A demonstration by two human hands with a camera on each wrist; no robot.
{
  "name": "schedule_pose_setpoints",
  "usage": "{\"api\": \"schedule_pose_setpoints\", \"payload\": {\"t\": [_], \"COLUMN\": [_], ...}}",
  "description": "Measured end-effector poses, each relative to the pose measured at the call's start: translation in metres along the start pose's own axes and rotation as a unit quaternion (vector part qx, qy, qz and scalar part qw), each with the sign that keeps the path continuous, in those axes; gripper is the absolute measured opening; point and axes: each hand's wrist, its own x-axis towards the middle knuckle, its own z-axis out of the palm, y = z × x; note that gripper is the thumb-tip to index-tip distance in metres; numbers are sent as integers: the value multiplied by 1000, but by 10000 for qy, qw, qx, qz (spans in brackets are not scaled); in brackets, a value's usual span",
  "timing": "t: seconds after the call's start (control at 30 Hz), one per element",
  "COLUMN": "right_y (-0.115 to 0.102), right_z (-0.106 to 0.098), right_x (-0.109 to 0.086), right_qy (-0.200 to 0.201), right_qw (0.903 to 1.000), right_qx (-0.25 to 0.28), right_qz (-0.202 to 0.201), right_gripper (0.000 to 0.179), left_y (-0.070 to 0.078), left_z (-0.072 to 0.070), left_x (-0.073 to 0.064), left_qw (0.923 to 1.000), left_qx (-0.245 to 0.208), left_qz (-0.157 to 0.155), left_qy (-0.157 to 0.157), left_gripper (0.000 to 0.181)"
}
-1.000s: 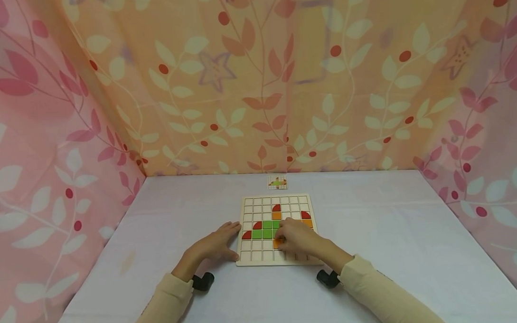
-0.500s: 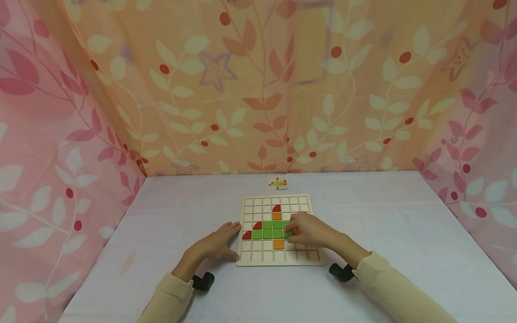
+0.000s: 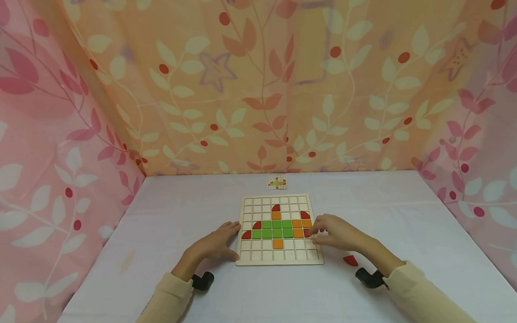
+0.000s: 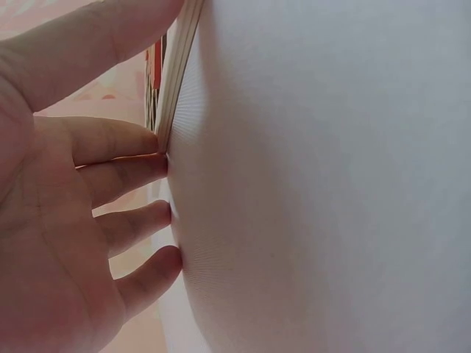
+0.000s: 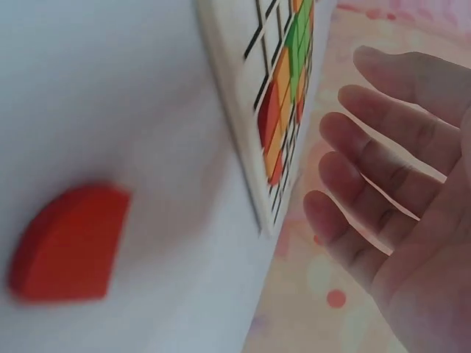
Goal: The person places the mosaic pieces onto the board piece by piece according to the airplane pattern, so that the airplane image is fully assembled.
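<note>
A square wooden grid board (image 3: 250, 256) lies on the table. Green square tiles (image 3: 277, 229) fill its middle, flanked by orange square tiles (image 3: 302, 223) and several red quarter-round tiles (image 3: 305, 215). My left hand (image 3: 218, 243) rests at the board's left edge; in the left wrist view its fingertips (image 4: 163, 165) meet the edge and the cloth. At the right edge is my right hand (image 3: 340, 232), its fingertips overlapping a red tile (image 3: 307, 232). The right wrist view shows the fingers (image 5: 368, 158) apart and loosely bent, holding nothing. A loose red quarter-round tile (image 3: 351, 260) lies below the right forearm.
A small pattern card (image 3: 277, 182) lies behind the board, showing a similar coloured figure. White cloth (image 3: 178, 197) covers the table. Patterned curtains (image 3: 256, 85) stand at the back and both sides. Black wrist cameras (image 3: 369, 277) sit under the forearms.
My right hand has moved right from the board's middle to its right edge, uncovering green and orange tiles and the loose red tile on the table. My left hand stays put.
</note>
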Motion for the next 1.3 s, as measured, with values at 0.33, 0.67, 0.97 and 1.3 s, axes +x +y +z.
{"api": "schedule_pose_setpoints", "payload": {"t": [0.33,0.67,0.97,1.3], "right_y": [16,31,32,37], "right_z": [0,5,3,5], "right_x": [-32,-49,-63,-70], "right_qy": [-114,-150,-215,-45], "right_qw": [9979,9982,9941,9967], "right_qx": [391,127,-48,-206], "right_qz": [494,565,1062,778], "right_gripper": [17,21,26,17], "left_y": [-1,-1,2,-1], "left_z": [0,0,-3,-1], "left_x": [1,0,-1,0], "left_qw": [10000,10000,9999,9999], "left_qx": [7,29,70,32], "left_qz": [16,-60,-21,-19], "left_qy": [-20,-59,-105,-107], "left_gripper": [92,93,92,92]}}
